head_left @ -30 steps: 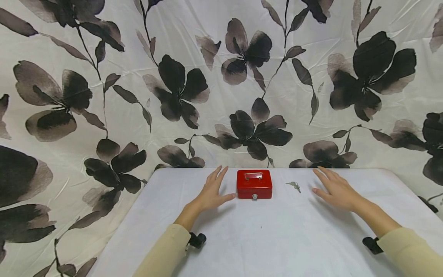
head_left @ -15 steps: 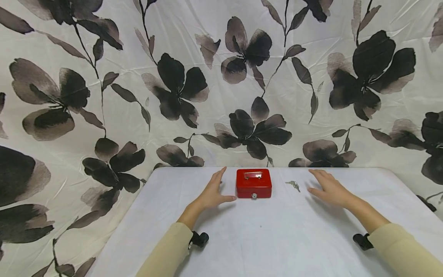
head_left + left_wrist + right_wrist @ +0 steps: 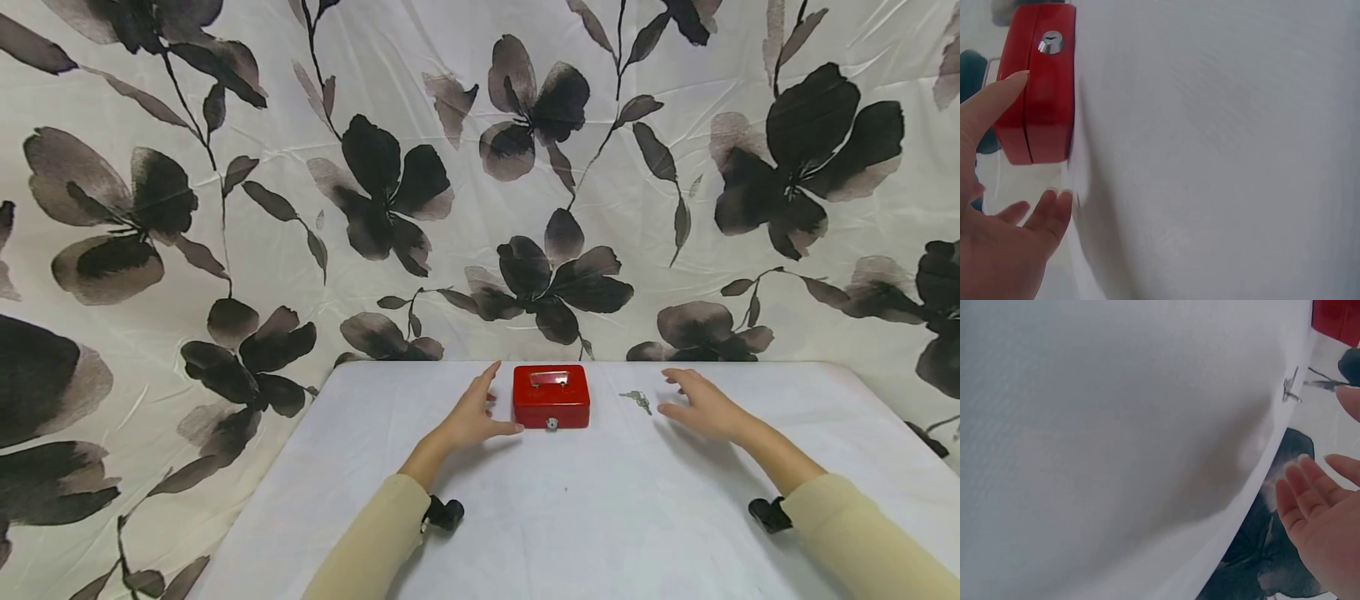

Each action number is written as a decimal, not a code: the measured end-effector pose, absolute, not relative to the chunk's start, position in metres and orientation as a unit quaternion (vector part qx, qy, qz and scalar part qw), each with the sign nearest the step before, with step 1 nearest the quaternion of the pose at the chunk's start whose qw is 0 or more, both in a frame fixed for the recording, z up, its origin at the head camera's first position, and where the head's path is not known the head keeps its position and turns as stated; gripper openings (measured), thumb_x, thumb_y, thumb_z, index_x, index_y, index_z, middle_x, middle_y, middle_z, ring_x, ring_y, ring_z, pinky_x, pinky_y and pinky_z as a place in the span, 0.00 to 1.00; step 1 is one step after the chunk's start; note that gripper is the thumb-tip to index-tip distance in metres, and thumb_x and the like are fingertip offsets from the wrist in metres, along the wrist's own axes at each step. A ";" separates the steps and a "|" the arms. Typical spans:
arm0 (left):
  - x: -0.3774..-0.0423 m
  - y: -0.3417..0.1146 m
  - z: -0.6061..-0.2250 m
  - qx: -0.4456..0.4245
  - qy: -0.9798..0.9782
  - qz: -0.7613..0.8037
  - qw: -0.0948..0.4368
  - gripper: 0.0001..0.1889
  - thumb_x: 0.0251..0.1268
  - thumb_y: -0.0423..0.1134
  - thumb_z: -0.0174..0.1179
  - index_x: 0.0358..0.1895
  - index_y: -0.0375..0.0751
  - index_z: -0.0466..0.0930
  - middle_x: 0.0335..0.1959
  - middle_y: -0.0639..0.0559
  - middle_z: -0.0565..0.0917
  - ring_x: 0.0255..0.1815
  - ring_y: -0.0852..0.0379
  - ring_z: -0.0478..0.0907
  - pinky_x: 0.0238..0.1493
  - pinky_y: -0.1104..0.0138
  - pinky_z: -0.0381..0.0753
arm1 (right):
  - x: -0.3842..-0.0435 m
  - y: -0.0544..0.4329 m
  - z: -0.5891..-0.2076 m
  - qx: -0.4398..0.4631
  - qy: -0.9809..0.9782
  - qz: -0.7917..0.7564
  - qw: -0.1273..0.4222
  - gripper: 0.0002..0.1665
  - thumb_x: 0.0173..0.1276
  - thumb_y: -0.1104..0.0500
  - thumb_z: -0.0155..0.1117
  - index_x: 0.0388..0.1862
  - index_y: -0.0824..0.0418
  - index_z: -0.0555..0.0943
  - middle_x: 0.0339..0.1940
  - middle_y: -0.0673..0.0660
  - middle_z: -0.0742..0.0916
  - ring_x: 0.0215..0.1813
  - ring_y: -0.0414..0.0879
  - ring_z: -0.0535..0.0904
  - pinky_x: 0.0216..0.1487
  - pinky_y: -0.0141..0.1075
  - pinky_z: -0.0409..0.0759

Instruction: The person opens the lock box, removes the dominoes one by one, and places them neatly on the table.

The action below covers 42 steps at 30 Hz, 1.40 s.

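A red metal cash box (image 3: 551, 398) with a carry handle on its lid and a silver lock (image 3: 1051, 42) in front sits near the table's far edge. My left hand (image 3: 472, 414) is at the box's left side, thumb and fingers spread apart. In the left wrist view its thumb overlaps the box's front; whether it touches is unclear. A small bunch of keys (image 3: 637, 401) lies on the table to the right of the box. My right hand (image 3: 701, 406) hovers just right of the keys, fingers loosely bent, holding nothing.
A white-covered table (image 3: 570, 533) extends towards me. Behind its far edge hangs a white cloth (image 3: 450, 50) printed with dark flowers. Each wrist carries a small black camera, such as the left one (image 3: 447, 514).
My left hand has shifted slightly right, closer to the box. The right hand has moved left towards the keys. Box and keys stay where they were.
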State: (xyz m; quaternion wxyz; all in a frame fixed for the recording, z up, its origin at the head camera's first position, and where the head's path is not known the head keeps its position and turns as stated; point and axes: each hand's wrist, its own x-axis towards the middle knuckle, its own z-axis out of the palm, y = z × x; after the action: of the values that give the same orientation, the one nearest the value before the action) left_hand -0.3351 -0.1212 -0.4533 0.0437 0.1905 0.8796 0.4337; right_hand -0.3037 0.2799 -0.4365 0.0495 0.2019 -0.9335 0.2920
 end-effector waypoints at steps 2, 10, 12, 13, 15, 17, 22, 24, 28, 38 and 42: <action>-0.336 -0.119 -0.453 0.188 0.877 0.441 0.047 0.60 0.52 0.44 0.80 0.83 0.49 0.47 0.76 0.38 0.64 0.63 0.42 0.73 0.56 0.52 0.82 | -0.305 0.279 -0.435 0.200 -0.933 0.294 0.048 0.37 0.71 0.59 0.68 0.68 0.81 0.66 0.59 0.78 0.77 0.56 0.72 0.77 0.57 0.63 0.75; -0.341 -0.111 -0.455 0.170 0.876 0.448 0.057 0.58 0.53 0.44 0.79 0.83 0.46 0.48 0.78 0.41 0.62 0.62 0.45 0.74 0.55 0.55 0.83 | -0.311 0.271 -0.434 0.190 -0.932 0.307 0.026 0.34 0.69 0.61 0.68 0.63 0.85 0.68 0.53 0.77 0.81 0.53 0.70 0.79 0.56 0.61 0.76; -0.342 -0.109 -0.455 0.166 0.876 0.449 0.061 0.57 0.53 0.43 0.80 0.82 0.44 0.49 0.78 0.42 0.63 0.61 0.46 0.75 0.54 0.55 0.84 | -0.312 0.269 -0.434 0.183 -0.931 0.314 0.011 0.34 0.69 0.62 0.68 0.63 0.85 0.69 0.54 0.78 0.81 0.53 0.69 0.79 0.57 0.61 0.75; -0.343 -0.109 -0.456 0.164 0.877 0.448 0.064 0.57 0.53 0.43 0.80 0.82 0.44 0.50 0.77 0.42 0.63 0.60 0.47 0.75 0.53 0.56 0.84 | -0.314 0.268 -0.434 0.180 -0.931 0.316 0.005 0.34 0.69 0.62 0.68 0.63 0.85 0.69 0.54 0.78 0.81 0.53 0.68 0.79 0.57 0.61 0.75; -0.345 -0.107 -0.456 0.160 0.879 0.443 0.067 0.57 0.52 0.42 0.80 0.82 0.43 0.51 0.77 0.43 0.64 0.58 0.48 0.75 0.52 0.57 0.84 | -0.316 0.266 -0.435 0.173 -0.931 0.320 -0.009 0.34 0.69 0.61 0.67 0.63 0.84 0.69 0.55 0.78 0.80 0.53 0.68 0.78 0.57 0.61 0.75; -0.347 -0.106 -0.457 0.158 0.880 0.443 0.068 0.57 0.51 0.42 0.80 0.82 0.42 0.52 0.76 0.43 0.65 0.57 0.48 0.75 0.52 0.58 0.84 | -0.319 0.265 -0.436 0.165 -0.931 0.325 -0.020 0.34 0.69 0.61 0.67 0.63 0.84 0.69 0.55 0.78 0.80 0.54 0.67 0.78 0.58 0.61 0.75; -0.352 -0.103 -0.460 0.149 0.880 0.444 0.072 0.57 0.50 0.41 0.81 0.81 0.41 0.52 0.76 0.43 0.66 0.55 0.50 0.77 0.53 0.59 0.83 | -0.324 0.263 -0.441 0.164 -0.929 0.330 -0.023 0.32 0.69 0.62 0.67 0.62 0.84 0.70 0.51 0.75 0.82 0.53 0.65 0.79 0.58 0.60 0.74; -0.353 -0.103 -0.460 0.147 0.879 0.447 0.076 0.57 0.50 0.40 0.81 0.81 0.41 0.52 0.76 0.42 0.66 0.55 0.50 0.77 0.53 0.59 0.83 | -0.326 0.262 -0.442 0.163 -0.929 0.331 -0.022 0.31 0.69 0.62 0.67 0.61 0.84 0.70 0.49 0.73 0.82 0.51 0.63 0.79 0.57 0.58 0.75; -0.354 -0.101 -0.461 0.143 0.877 0.452 0.083 0.57 0.50 0.39 0.81 0.81 0.41 0.53 0.76 0.42 0.66 0.54 0.50 0.78 0.53 0.59 0.84 | -0.329 0.259 -0.442 0.157 -0.924 0.346 -0.030 0.29 0.68 0.63 0.68 0.58 0.84 0.72 0.44 0.68 0.83 0.47 0.57 0.78 0.53 0.51 0.77; -0.357 -0.099 -0.463 0.131 0.878 0.451 0.093 0.56 0.50 0.39 0.81 0.81 0.43 0.54 0.74 0.44 0.69 0.51 0.52 0.74 0.52 0.61 0.81 | -0.340 0.257 -0.449 0.148 -0.923 0.351 -0.046 0.21 0.67 0.64 0.68 0.52 0.79 0.78 0.37 0.59 0.81 0.40 0.48 0.75 0.43 0.40 0.74; -0.358 -0.098 -0.465 0.132 0.877 0.452 0.093 0.56 0.49 0.40 0.81 0.81 0.42 0.55 0.72 0.44 0.70 0.50 0.52 0.73 0.50 0.61 0.80 | -0.341 0.256 -0.449 0.133 -0.924 0.355 -0.047 0.18 0.67 0.63 0.68 0.49 0.77 0.79 0.34 0.57 0.80 0.37 0.48 0.74 0.41 0.39 0.73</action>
State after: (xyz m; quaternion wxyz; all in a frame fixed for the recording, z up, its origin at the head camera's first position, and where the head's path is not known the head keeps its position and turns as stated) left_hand -0.3576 -0.0981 -0.4649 0.0935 0.1323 0.8774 0.4516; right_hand -0.3407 0.2555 -0.4489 -0.0474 0.1332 -0.9241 0.3549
